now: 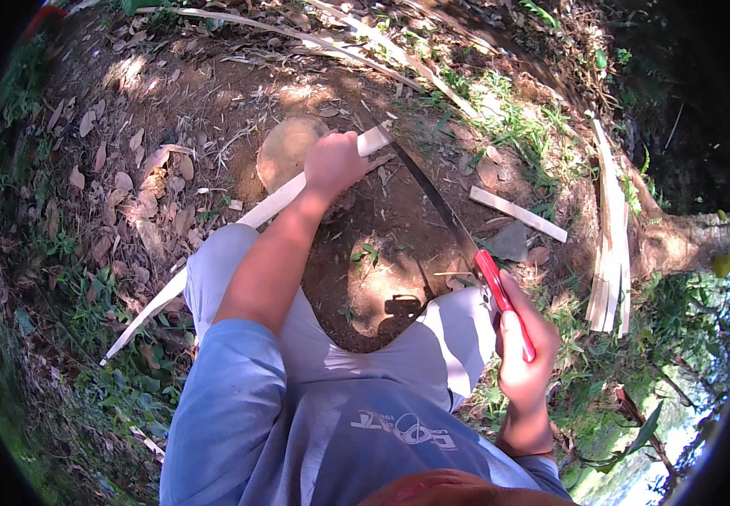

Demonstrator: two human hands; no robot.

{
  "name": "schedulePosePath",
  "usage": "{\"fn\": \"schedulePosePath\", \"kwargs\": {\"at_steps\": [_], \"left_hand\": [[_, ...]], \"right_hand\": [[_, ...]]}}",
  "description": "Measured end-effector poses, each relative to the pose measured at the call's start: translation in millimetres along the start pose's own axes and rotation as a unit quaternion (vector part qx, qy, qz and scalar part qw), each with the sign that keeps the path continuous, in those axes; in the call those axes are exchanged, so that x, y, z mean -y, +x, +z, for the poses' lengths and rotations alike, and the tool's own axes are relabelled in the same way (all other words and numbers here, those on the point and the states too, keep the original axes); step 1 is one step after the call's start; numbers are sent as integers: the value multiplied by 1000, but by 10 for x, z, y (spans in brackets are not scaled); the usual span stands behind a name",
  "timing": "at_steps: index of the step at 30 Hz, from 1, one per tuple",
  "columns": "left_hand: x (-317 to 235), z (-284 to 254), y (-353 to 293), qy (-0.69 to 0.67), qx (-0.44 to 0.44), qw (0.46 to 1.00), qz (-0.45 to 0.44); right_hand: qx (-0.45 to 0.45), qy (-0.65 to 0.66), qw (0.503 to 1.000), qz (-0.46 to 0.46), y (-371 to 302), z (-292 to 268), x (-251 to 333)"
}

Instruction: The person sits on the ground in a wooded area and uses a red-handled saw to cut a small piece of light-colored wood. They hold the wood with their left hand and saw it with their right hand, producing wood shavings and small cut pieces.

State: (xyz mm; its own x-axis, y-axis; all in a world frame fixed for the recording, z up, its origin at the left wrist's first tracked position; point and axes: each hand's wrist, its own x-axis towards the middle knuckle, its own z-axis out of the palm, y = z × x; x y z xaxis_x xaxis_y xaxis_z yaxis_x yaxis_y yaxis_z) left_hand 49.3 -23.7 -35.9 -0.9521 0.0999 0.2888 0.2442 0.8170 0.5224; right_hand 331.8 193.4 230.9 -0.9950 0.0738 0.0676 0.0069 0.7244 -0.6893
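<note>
While your left hand [336, 165] clenches pale wooden strip [276, 202], twelve o'clock, your right hand [523, 337], four o'clock, encloses red handle [495, 284] of long blade [435, 199].

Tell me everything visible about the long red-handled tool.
The tool has a narrow, dark, metal-looking blade and a glossy red handle, perhaps plastic. The right hand holds the handle. The tool slants above brown soil, the blade reaching up and left in the picture to the end of a pale wooden strip; whether they touch is unclear. Any teeth are too small to see.
</note>
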Motion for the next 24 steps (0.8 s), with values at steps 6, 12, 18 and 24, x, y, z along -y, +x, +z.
{"fn": "schedulePosePath", "kwargs": {"at_steps": [6,12,18,24], "left_hand": [[5,28,36,5,7,1000,-4],[-2,-12,0,4,9,1000,9],[-6,-33,0,-10,13,1000,-2],[-121,-143,28,-14,31,999,-22]], "right_hand": [[-1,-2,1000,-16,300,-107,359],[24,23,999,42,549,441,249],[-39,118,990,-61,1703,1533,-256],[-52,125,981,-137,2363,1931,-446]]}}
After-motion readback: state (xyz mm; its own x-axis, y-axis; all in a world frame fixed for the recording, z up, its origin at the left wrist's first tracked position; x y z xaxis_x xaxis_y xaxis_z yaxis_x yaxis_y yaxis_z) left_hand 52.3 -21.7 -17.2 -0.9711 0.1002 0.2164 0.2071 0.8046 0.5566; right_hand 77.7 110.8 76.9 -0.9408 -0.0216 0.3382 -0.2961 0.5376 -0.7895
